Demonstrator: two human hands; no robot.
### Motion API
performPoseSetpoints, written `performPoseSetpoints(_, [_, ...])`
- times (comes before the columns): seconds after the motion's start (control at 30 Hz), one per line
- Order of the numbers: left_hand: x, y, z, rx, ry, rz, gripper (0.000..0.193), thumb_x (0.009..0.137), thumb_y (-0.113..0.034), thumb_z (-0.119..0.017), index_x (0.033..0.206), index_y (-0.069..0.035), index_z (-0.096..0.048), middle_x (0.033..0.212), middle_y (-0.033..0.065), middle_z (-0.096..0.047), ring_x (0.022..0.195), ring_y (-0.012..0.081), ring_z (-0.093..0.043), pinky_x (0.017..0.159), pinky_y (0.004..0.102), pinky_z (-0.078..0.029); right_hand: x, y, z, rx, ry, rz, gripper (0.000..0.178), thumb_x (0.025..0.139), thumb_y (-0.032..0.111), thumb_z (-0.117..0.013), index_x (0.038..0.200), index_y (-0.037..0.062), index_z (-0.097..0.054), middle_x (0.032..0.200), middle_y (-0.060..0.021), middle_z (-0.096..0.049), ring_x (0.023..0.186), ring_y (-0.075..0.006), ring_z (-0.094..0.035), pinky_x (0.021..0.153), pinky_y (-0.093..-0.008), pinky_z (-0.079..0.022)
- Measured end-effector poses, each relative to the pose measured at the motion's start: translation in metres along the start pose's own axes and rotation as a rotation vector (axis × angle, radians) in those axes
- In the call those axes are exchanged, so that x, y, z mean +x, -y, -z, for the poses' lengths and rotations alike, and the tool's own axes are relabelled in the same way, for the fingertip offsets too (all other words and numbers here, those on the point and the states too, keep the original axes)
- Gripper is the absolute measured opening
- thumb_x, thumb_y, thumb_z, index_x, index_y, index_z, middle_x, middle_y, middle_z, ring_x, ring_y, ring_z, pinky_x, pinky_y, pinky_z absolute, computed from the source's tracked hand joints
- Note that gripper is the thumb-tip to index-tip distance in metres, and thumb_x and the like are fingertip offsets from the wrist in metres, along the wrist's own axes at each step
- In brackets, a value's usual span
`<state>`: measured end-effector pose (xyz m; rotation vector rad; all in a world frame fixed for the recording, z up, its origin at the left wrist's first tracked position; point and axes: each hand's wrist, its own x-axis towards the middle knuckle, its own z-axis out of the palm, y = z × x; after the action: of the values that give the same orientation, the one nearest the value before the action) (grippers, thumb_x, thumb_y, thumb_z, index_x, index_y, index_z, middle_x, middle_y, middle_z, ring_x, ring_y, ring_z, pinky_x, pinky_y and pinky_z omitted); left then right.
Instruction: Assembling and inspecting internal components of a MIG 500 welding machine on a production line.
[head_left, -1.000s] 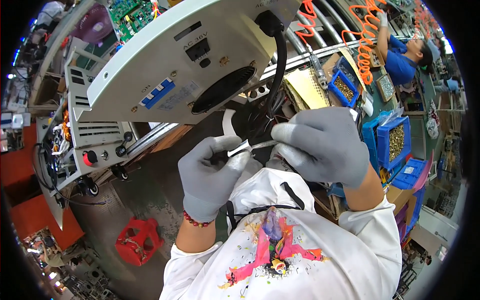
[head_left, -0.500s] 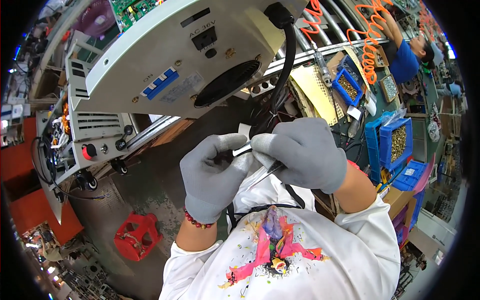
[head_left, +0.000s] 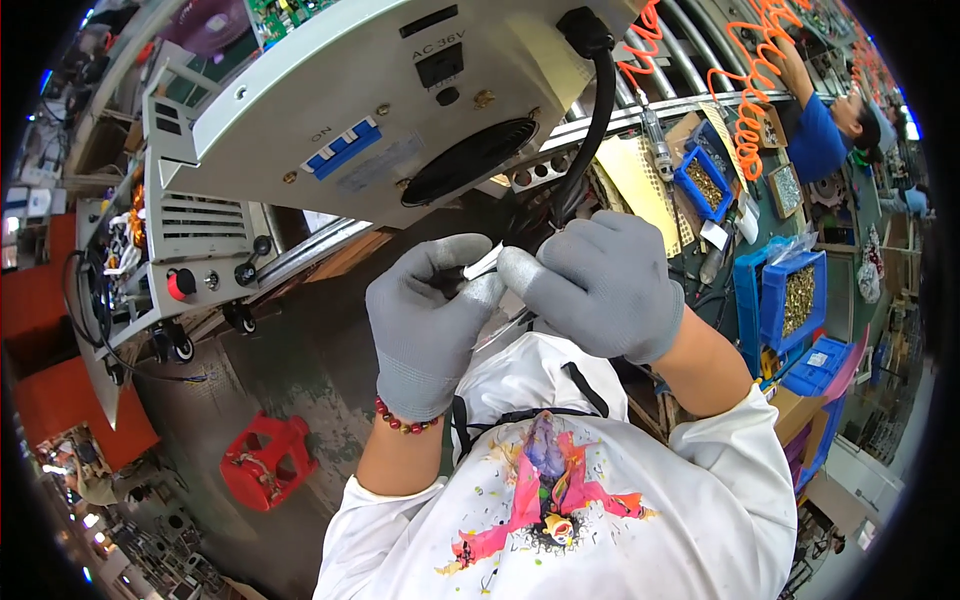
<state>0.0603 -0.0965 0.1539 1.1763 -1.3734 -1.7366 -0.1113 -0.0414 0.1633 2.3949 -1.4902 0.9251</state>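
Note:
Both hands wear grey gloves and meet in front of my chest. My left hand (head_left: 428, 325) is closed, with a small white strip (head_left: 484, 263) pinched between its thumb and fingertips. My right hand (head_left: 605, 292) is closed too, its fingertips pressed to the strip's other end. Part of a thin tool shows faintly below the right fingers; most of it is hidden. Beyond the hands stands a grey metal machine housing (head_left: 285, 165) with a blue switch (head_left: 342, 148), a round dark fan opening (head_left: 470, 162) and a black power cable (head_left: 600, 110) plugged into it.
At the right, a bench carries blue bins of brass-coloured screws (head_left: 799, 300), a yellow sheet (head_left: 640, 190) and a screwdriver (head_left: 655, 140) on an orange coiled hose (head_left: 748, 130). A red stool (head_left: 268, 462) stands on the floor at the left. A person in blue (head_left: 825, 135) works at the far right.
Both hands have risen slightly, and the white strip has turned to a steeper slant between the fingertips. The thin tool under my right hand shows less. The whole view has shifted slightly.

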Motion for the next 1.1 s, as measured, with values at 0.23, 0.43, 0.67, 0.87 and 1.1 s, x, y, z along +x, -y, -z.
performPoseSetpoints(0.23, [0.008,0.016,0.004,0.119,-0.041,-0.066,0.024,0.078,-0.002,-0.07,0.101,0.005,-0.067,0.085,0.0066,-0.068,0.072,0.0072,-0.059,0.065,0.0215,-0.049,0.01,-0.007,0.0,0.49,0.015,-0.346,0.027,0.065,0.006,-0.075,0.089,0.0079,-0.062,0.075,-0.0063,-0.06,0.066,-0.0252,-0.062,0.055,-0.0334,-0.049])
performPoseSetpoints(0.43, [0.009,0.03,0.017,0.238,-0.017,-0.122,0.023,0.077,-0.005,-0.071,0.098,0.002,-0.069,0.081,0.006,-0.067,0.068,0.0068,-0.058,0.063,0.0215,-0.048,0.06,-0.029,-0.01,0.476,-0.224,-0.409,0.016,0.072,0.001,-0.066,0.086,0.0053,-0.059,0.071,-0.0112,-0.059,0.062,-0.0286,-0.06,0.057,-0.0329,-0.049])
performPoseSetpoints(0.67, [0.014,0.02,0.019,0.217,-0.005,-0.139,0.024,0.074,-0.006,-0.073,0.097,0.0,-0.07,0.081,0.0068,-0.066,0.065,0.006,-0.054,0.059,0.0202,-0.044,0.079,-0.04,-0.028,0.273,-0.315,-0.356,0.02,0.069,0.006,-0.067,0.087,0.0057,-0.059,0.074,-0.0134,-0.06,0.069,-0.0329,-0.062,0.06,-0.0388,-0.05])
performPoseSetpoints(0.87, [0.018,0.022,0.016,0.214,-0.011,-0.136,0.022,0.073,-0.006,-0.073,0.095,-0.001,-0.071,0.08,0.0055,-0.066,0.065,0.0059,-0.054,0.058,0.0204,-0.043,0.08,-0.049,-0.037,0.217,-0.345,-0.327,0.015,0.073,0.007,-0.07,0.085,0.0047,-0.063,0.069,-0.0136,-0.061,0.06,-0.0313,-0.062,0.053,-0.0346,-0.047])
performPoseSetpoints(1.1, [0.016,0.025,0.017,0.199,-0.012,-0.136,0.019,0.074,-0.006,-0.072,0.093,-0.001,-0.071,0.08,0.0051,-0.066,0.065,0.0061,-0.055,0.058,0.0208,-0.043,0.079,-0.039,-0.042,0.163,-0.319,-0.366,0.027,0.065,0.009,-0.071,0.088,0.0081,-0.056,0.074,-0.0123,-0.059,0.067,-0.033,-0.061,0.057,-0.0394,-0.05])
